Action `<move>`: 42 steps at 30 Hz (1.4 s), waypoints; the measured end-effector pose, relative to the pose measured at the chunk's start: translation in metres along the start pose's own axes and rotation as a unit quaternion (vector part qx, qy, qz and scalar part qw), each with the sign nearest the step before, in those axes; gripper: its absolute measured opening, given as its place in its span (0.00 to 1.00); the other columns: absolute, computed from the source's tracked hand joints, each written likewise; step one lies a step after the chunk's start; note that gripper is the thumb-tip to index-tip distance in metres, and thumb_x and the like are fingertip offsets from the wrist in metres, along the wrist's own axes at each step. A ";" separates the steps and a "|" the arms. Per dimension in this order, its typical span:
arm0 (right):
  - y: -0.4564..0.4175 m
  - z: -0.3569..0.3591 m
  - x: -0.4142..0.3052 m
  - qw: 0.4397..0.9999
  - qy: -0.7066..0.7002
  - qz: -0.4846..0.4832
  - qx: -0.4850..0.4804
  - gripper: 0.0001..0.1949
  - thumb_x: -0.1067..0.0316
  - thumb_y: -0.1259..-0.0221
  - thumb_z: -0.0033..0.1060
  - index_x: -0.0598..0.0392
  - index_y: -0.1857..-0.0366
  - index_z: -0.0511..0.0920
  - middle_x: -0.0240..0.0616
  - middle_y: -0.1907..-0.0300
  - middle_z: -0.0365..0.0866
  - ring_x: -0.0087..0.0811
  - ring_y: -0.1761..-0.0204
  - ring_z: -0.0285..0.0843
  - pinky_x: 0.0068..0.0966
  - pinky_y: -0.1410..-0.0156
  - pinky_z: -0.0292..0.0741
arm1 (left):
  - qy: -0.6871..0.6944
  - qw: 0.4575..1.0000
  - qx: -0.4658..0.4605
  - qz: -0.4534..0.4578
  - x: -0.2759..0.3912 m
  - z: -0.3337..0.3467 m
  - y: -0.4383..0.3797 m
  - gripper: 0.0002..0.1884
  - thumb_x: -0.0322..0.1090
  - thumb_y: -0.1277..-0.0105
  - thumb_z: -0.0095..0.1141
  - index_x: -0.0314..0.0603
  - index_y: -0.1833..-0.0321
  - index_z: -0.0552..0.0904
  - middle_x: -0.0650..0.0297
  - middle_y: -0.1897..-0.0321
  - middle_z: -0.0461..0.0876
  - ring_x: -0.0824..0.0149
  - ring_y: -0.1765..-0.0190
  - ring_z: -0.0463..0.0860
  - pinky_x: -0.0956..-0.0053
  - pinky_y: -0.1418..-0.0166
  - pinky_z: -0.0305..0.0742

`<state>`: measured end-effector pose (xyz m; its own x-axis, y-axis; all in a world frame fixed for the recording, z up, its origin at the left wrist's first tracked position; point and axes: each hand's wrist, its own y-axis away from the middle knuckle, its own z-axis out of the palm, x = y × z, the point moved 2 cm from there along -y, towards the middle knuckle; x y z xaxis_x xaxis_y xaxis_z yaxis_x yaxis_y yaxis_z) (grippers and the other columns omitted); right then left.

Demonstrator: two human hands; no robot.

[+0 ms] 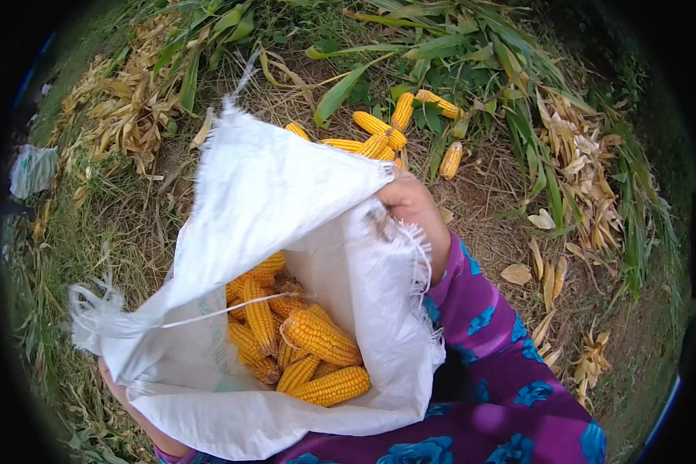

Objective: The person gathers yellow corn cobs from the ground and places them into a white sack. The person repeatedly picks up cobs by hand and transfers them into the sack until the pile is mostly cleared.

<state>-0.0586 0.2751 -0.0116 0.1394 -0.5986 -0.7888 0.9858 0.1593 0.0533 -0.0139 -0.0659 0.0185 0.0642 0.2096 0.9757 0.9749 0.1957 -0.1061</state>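
Note:
A white woven sack (278,174) with frayed edges fills the middle of the head view, its mouth spread wide. Inside lie several husked yellow corn cobs (319,336), and a white string crosses over them. My right hand (414,209) grips the sack's far right rim. At the lower left my left hand (133,406) is against the outside of the sack; its fingers are hidden by the cloth. Beyond the sack, several more yellow corn cobs (377,124) lie on the ground, with a single cob (451,160) to their right.
Dry husks (122,110) are heaped at the upper left, and more dry husks (580,168) lie at the right. Green corn leaves (458,46) spread across the top. A pale plastic bag (33,171) sits at the far left. Dry stalks and grass cover the soil.

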 end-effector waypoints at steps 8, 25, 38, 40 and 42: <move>0.015 -0.105 0.083 0.812 0.574 0.046 -0.092 0.12 0.74 0.50 0.49 0.63 0.61 0.78 0.51 0.66 0.81 0.45 0.63 0.81 0.37 0.56 0.74 | 0.205 0.850 -0.276 -0.399 -0.030 0.106 -0.010 0.29 0.11 0.56 0.47 0.28 0.44 0.75 0.53 0.51 0.82 0.60 0.53 0.85 0.68 0.48 0.81; 0.043 -0.228 0.086 0.734 0.646 0.202 -0.061 0.21 0.62 0.49 0.65 0.56 0.49 0.79 0.49 0.56 0.83 0.42 0.48 0.79 0.32 0.41 0.72 | 0.048 0.849 -0.363 -0.381 -0.045 0.141 -0.008 0.43 0.19 0.59 0.55 0.36 0.31 0.62 0.54 0.46 0.75 0.59 0.43 0.75 0.69 0.35 0.66; 0.002 -0.144 0.095 0.967 0.150 0.083 0.190 0.13 0.67 0.35 0.55 0.67 0.55 0.79 0.37 0.62 0.83 0.25 0.61 0.79 0.24 0.53 0.73 | -0.197 0.831 -0.514 -0.082 -0.089 0.186 -0.028 0.58 0.41 0.57 0.77 0.31 0.26 0.52 0.41 0.42 0.74 0.49 0.37 0.73 0.67 0.33 0.67; -0.007 -0.132 0.095 0.972 0.134 0.086 0.172 0.14 0.67 0.34 0.56 0.68 0.52 0.77 0.38 0.59 0.83 0.25 0.59 0.80 0.24 0.52 0.75 | -0.268 0.841 -0.470 0.004 -0.087 0.193 -0.033 0.60 0.44 0.59 0.77 0.31 0.26 0.51 0.39 0.40 0.71 0.47 0.35 0.71 0.66 0.33 0.66; -0.013 -0.120 0.092 0.977 0.118 0.091 0.152 0.16 0.67 0.34 0.56 0.68 0.49 0.75 0.39 0.57 0.83 0.25 0.58 0.81 0.23 0.50 0.77 | -0.353 0.831 -0.425 0.066 -0.081 0.202 -0.036 0.60 0.45 0.60 0.77 0.28 0.27 0.52 0.38 0.37 0.66 0.45 0.34 0.69 0.64 0.33 0.66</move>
<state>-0.0694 0.3122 -0.1584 0.3250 -0.3789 -0.8665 0.9339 -0.0158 0.3572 -0.0971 0.1036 -0.0950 0.3334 0.7443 0.5787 0.7871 -0.5576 0.2637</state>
